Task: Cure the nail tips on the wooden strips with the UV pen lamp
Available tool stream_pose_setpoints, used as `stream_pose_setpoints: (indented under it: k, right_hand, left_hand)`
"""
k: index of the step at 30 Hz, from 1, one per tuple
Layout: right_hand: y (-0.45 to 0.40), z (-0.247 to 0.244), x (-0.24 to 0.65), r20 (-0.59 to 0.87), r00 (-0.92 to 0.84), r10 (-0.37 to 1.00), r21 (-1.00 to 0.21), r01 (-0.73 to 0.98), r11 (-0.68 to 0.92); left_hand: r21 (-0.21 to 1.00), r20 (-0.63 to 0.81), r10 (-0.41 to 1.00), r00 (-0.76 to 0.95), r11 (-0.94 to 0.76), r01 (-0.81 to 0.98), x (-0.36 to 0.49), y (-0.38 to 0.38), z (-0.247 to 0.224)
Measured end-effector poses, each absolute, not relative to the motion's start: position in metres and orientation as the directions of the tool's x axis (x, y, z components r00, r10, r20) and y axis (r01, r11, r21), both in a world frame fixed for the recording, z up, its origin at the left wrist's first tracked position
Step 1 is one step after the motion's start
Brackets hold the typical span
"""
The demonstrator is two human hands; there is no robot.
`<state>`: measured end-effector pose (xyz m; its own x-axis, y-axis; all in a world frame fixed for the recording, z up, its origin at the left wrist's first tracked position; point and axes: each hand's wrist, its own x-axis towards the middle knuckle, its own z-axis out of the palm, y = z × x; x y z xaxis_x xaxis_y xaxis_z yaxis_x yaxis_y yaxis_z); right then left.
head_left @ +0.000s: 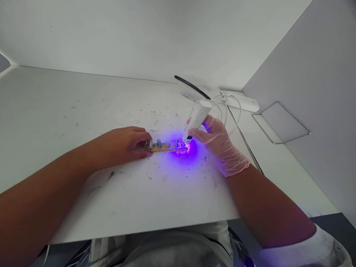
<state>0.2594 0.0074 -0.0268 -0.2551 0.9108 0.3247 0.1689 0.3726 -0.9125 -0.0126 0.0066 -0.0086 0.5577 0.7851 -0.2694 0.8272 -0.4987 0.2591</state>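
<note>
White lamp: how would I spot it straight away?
Over the white table, find the gloved right hand. The white lamp is the slanted block it holds. Unlike the white case lying farther back, this one throws a purple glow.

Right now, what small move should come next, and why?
Perhaps slide the white handheld lamp in your gloved right hand slightly left along the narrow strip: its violet light is brightest at the right end, while the bluish piece near your left hand is outside the strongest glow.
</note>
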Motion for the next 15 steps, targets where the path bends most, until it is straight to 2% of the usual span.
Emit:
stream_pose_setpoints:
  k: [15]
  right_hand:
    - [0.0068, -0.026, 0.2589, 0.302, -0.255, 0.918, -0.923, 0.163, 0.349]
  left_hand:
    - [0.273, -0.266, 0.791, 0.551, -0.486, 0.83, -0.0117, 0.0046, -0.0067]
